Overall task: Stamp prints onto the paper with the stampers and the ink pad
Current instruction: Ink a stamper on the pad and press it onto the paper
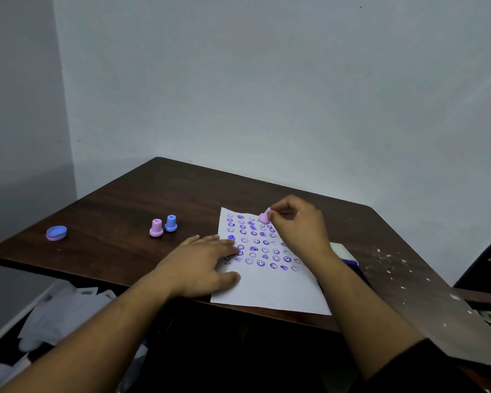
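A white sheet of paper (270, 290) lies on the dark wooden table (131, 199), its upper part covered with several rows of purple smiley prints. My right hand (298, 222) pinches a small pink stamper (265, 217), tilted, at the paper's far edge over the top rows. My left hand (201, 262) rests flat on the paper's left edge, fingers spread. A pink stamper (156, 228) and a blue stamper (171, 223) stand upright to the left of the paper. A round blue ink pad (56, 232) lies near the table's left edge.
A white and purple box (345, 252) lies under my right forearm at the paper's right side. A paint-spattered board (437, 302) slants across the table's right corner. Loose papers (65, 310) lie on the floor below the left edge. Walls close the back and left.
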{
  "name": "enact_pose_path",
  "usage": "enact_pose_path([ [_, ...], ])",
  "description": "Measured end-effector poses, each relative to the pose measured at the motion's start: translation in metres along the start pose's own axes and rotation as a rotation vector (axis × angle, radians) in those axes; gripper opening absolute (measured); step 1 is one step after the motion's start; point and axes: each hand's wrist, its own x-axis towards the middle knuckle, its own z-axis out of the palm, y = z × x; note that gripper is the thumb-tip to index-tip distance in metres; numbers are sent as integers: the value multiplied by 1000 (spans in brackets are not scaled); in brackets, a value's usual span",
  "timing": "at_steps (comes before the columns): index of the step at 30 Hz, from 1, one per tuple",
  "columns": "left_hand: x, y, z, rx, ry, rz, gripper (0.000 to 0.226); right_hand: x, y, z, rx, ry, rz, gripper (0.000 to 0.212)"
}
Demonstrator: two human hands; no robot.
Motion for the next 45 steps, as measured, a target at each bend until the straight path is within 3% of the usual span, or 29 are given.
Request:
enact_pose_path([
  [12, -4, 4, -4, 5, 44, 4, 71, 43, -38, 86, -28, -292, -142, 10],
  [19, -2, 5, -2, 18, 58, 5, 71, 59, -45, 123, -75, -400, -198, 25],
  [45, -3, 5, -3, 28, 123, 33, 64, 54, -43, 153, -102, -498, -208, 32],
])
